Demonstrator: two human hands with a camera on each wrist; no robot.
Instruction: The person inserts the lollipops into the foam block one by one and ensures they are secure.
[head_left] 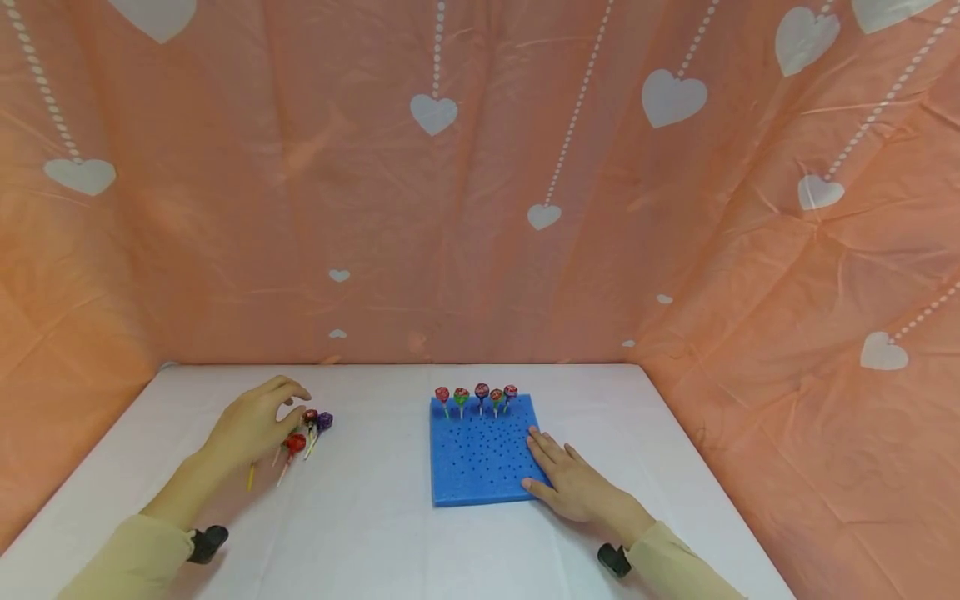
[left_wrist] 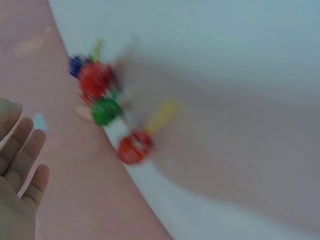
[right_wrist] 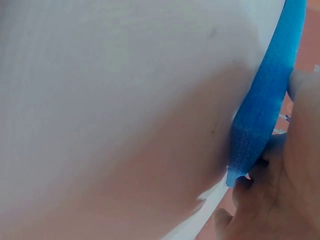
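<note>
My left hand (head_left: 255, 423) hovers over a loose group of lollipops on the left side of the table, fingers apart and nothing between them. Among these are a red-wrapped lollipop (head_left: 296, 443), a purple one (head_left: 324, 421) and, in the left wrist view, a green one (left_wrist: 106, 111) beside a red one with a yellow stick (left_wrist: 135, 147). My right hand (head_left: 573, 482) rests flat on the right edge of a blue foam board (head_left: 465, 487) dotted with small holes. Several lollipops (head_left: 482, 392) stand upright in a row along the board's far edge.
A white cloth (head_left: 360, 517) covers the table. Orange sheeting with white hearts (head_left: 375, 208) rises behind it and along both sides. A black wrist strap piece (head_left: 208, 544) shows by the left sleeve, and another (head_left: 614, 560) by the right.
</note>
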